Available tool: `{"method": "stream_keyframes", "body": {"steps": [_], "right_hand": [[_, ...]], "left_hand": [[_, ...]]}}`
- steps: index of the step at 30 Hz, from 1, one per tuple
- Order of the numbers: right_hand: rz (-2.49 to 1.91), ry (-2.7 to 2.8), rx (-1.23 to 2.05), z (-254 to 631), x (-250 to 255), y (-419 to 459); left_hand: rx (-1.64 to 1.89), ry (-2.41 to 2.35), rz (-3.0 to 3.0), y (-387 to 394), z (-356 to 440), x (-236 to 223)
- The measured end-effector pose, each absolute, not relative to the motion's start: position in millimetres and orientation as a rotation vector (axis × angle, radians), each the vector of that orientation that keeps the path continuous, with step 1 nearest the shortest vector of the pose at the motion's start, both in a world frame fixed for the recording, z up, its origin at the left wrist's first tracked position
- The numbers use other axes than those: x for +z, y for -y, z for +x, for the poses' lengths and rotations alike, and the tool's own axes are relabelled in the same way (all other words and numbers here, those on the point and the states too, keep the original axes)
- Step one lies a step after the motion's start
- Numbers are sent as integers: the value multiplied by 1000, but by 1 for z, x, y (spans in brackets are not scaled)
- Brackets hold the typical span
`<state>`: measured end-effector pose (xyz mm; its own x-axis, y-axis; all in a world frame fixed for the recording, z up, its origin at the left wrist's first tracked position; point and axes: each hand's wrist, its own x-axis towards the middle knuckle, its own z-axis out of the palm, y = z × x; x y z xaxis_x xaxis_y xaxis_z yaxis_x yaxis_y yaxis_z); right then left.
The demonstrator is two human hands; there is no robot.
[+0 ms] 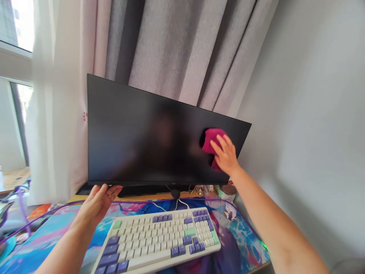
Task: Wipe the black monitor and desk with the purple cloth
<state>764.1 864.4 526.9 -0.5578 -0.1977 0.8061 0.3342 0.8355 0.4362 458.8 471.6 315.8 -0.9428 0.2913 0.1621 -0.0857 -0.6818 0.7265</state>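
Observation:
A wide black monitor [137, 129] stands tilted in view, its screen dark with a blurred reflection. At its lower left corner, my left hand [98, 199] grips the bottom edge, with some fingertips hidden there. My right hand [226, 154] holds a magenta cloth [211, 137] flat against the right part of the screen. Part of the cloth hangs below the fingers. In front of the monitor lies a white keyboard [155, 241] with purple and mint keys.
A colourful desk mat [236, 228] lies beneath the keyboard. Cables [182, 201] run behind it, under the monitor. Grey curtains [173, 49] hang behind, a white sheer curtain [54, 106] hangs by the window at left, and a grey wall [308, 114] rises at right.

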Motion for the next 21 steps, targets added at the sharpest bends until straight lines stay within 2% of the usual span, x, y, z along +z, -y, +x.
{"method": "stream_keyframes", "body": {"steps": [6, 10, 16, 21], "right_hand": [[-94, 2414, -626, 785, 385, -858], [-26, 2449, -580, 792, 345, -857], [206, 2355, -649, 794, 361, -865], [-82, 2065, -596, 787, 433, -880]], "left_hand": [[2659, -1178, 373, -472, 461, 318], [2670, -1190, 367, -473, 459, 316], [2639, -1231, 405, -473, 449, 310], [2649, -1233, 414, -473, 444, 306]]}}
